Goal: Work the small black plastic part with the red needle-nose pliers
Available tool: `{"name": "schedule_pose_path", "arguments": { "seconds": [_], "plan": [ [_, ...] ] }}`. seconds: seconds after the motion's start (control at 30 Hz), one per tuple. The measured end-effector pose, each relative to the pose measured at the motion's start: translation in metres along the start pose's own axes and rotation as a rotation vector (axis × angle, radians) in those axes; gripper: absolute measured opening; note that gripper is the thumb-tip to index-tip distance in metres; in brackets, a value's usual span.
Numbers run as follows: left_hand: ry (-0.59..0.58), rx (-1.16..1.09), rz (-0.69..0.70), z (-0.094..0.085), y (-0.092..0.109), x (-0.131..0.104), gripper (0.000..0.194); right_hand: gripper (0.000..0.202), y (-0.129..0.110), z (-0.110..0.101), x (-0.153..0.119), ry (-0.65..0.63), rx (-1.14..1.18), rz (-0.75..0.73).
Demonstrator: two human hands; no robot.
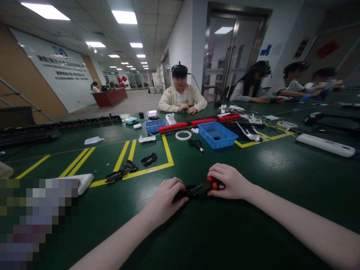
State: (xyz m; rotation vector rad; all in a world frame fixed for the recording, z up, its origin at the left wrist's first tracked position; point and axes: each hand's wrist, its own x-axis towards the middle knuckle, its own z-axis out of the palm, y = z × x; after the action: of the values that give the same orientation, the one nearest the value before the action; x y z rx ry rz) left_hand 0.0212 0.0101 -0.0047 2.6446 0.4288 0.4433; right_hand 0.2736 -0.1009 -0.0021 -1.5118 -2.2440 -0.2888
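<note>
Just above the green table, my two hands meet around a dark, elongated black part [198, 190]. My left hand [170, 195] is closed on its left end, thumb below and fingers curled over the top. My right hand [229, 182] grips a red-and-black piece with a silvery end [216, 186] at the right end of that part. Whether the two pieces are joined or only touching, I cannot tell. Farther off lie a black pistol-shaped piece [196, 144] with a shiny tip and a small black part [149, 159]. More black parts [116, 175] rest on the yellow tape lines.
A blue bin [217, 135] stands ahead, a smaller blue basket [155, 126] behind it to the left. Red strips [173, 127] and a white ring [183, 135] lie nearby. A long white device [325, 145] is at right. A person [182, 93] sits opposite; others sit at right.
</note>
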Motion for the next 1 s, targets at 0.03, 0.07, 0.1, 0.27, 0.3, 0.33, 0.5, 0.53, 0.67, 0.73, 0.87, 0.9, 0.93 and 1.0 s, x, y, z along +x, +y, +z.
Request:
{"name": "schedule_pose_path", "arguments": {
  "seconds": [0.03, 0.07, 0.1, 0.27, 0.3, 0.33, 0.5, 0.53, 0.67, 0.73, 0.87, 0.9, 0.93, 1.0],
  "plan": [
    [0.003, -0.008, 0.009, 0.0012, -0.0015, -0.0002, 0.019, 0.035, -0.0001, 0.0001, -0.0001, 0.0, -0.003, 0.007],
    [0.009, -0.013, 0.018, 0.0025, -0.0031, -0.0005, 0.02, 0.034, -0.0003, 0.0002, -0.0002, 0.001, -0.006, 0.013],
    [0.015, -0.016, 0.028, 0.0037, -0.0046, -0.0008, 0.021, 0.033, -0.0007, 0.0004, -0.0003, 0.003, -0.009, 0.018],
    [0.028, 0.003, 0.072, 0.0061, -0.0078, -0.0026, 0.019, 0.027, -0.0046, 0.0012, -0.0011, 0.012, -0.011, 0.02],
    [0.032, 0.013, 0.085, 0.0057, -0.0075, -0.003, 0.018, 0.026, -0.0055, 0.0014, -0.0011, 0.015, -0.012, 0.02],
    [0.037, 0.025, 0.101, 0.0052, -0.007, -0.0033, 0.018, 0.027, -0.0062, 0.0015, -0.0011, 0.019, -0.013, 0.019],
    [0.038, 0.069, 0.167, 0.0021, -0.0035, -0.0043, 0.018, 0.027, -0.0068, 0.0008, -0.0005, 0.03, -0.018, 0.01],
    [0.041, 0.074, 0.176, 0.0017, -0.0029, -0.0044, 0.017, 0.027, -0.0068, 0.0005, -0.0004, 0.03, -0.019, 0.009],
    [0.063, 0.098, 0.192, 0.0009, -0.0023, -0.005, 0.016, 0.027, -0.0072, -0.0005, -0.0002, 0.017, -0.021, -0.002],
    [0.069, 0.106, 0.191, 0.0008, -0.0025, -0.005, 0.016, 0.026, -0.0076, -0.0005, -0.0001, 0.01, -0.023, -0.011],
    [0.095, 0.126, 0.22, 0.001, -0.0022, -0.004, 0.014, 0.025, -0.0078, 0.0005, 0.0002, 0.003, -0.03, -0.017],
    [0.103, 0.128, 0.229, 0.0011, -0.002, -0.0038, 0.013, 0.024, -0.0078, 0.0007, 0.0003, 0.003, -0.031, -0.017],
    [0.109, 0.127, 0.232, 0.0011, -0.0017, -0.0038, 0.012, 0.024, -0.0079, 0.0009, 0.0004, 0.002, -0.032, -0.017],
    [0.11, 0.115, 0.229, 0.0011, -0.0013, -0.004, 0.012, 0.023, -0.0082, 0.0011, 0.0005, 0.001, -0.03, -0.014]
  ]
}}
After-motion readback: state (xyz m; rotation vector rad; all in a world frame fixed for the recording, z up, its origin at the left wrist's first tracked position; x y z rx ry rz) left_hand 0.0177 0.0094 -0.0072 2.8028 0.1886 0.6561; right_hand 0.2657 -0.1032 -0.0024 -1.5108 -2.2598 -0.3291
